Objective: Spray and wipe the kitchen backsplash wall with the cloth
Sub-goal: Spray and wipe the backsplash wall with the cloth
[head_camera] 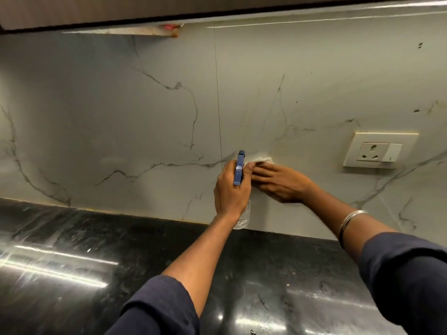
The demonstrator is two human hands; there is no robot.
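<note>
My left hand [231, 189] gripped the spray bottle [239, 169], fingers curled round its neck. The blue trigger head pointed at the wall and the clear body hung just above the back edge of the black counter [72, 250]. My right hand [280, 182], fingers flat, pressed the white cloth [264, 160] against the marble-veined backsplash [121, 117], just beside the bottle. A socket plate [379, 151] sat further right on the wall; a metal bangle [350, 220] circled my right wrist.

Countertop [72, 238]: black polished stone, pale veining, glossy | bright streaks of reflected light across left and front | back edge meets backsplash wall [121, 117] | on surface: small pale speck [287, 284], possibly a crumb
</note>
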